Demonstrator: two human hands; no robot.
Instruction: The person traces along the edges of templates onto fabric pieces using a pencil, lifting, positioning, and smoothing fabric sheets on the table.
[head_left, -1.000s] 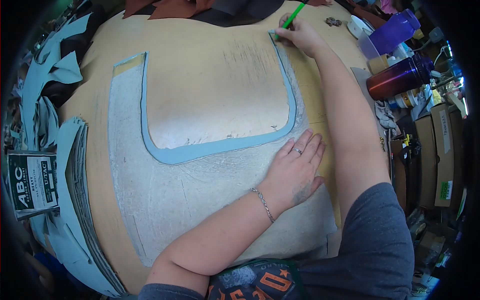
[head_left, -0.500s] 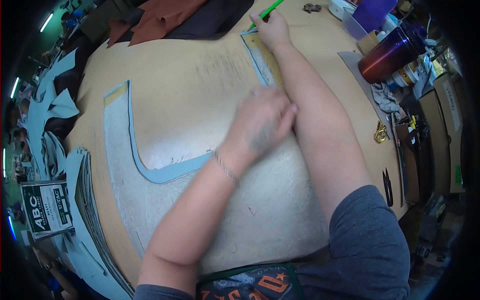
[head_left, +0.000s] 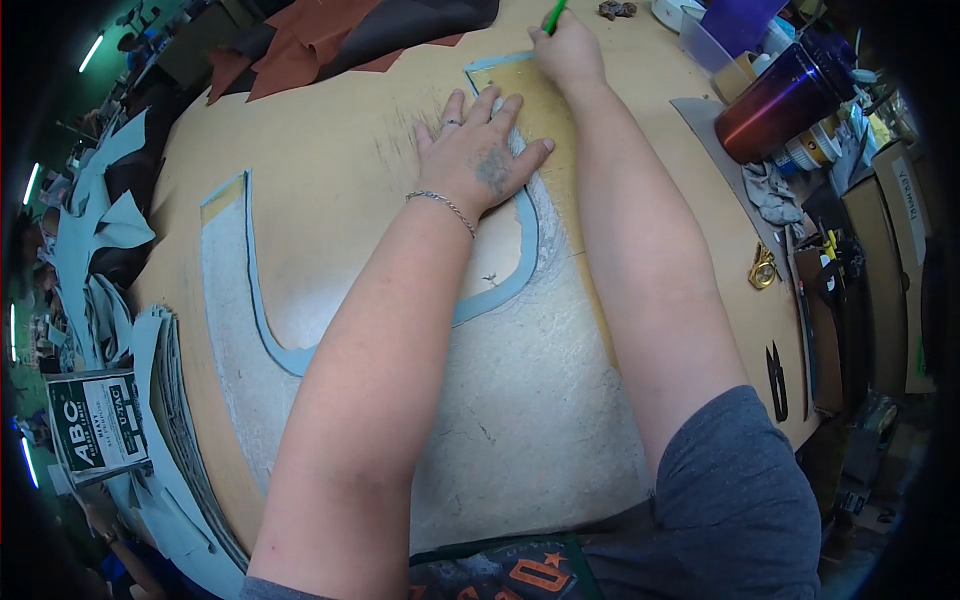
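A large leather panel lies with its rough grey-white back up, its U-shaped cutout bordered by a light-blue folded edge. Yellowish areas show on its far ends and along its right side. My left hand lies flat, fingers spread, across the far right arm of the cutout. Just beyond it, my right hand is closed around a slim bright green stick-like tool at the panel's far right corner. The tool's lower end is hidden by the hand.
Brown and black leather pieces lie at the back. Stacked light-blue pieces and an ABC can stand left. To the right are a purple-red tumbler, a rag, a gold watch and black thread snips.
My left hand has moved up and left from beside my right forearm and now rests spread on the edge. My right hand, still holding the green tool, has shifted slightly right.
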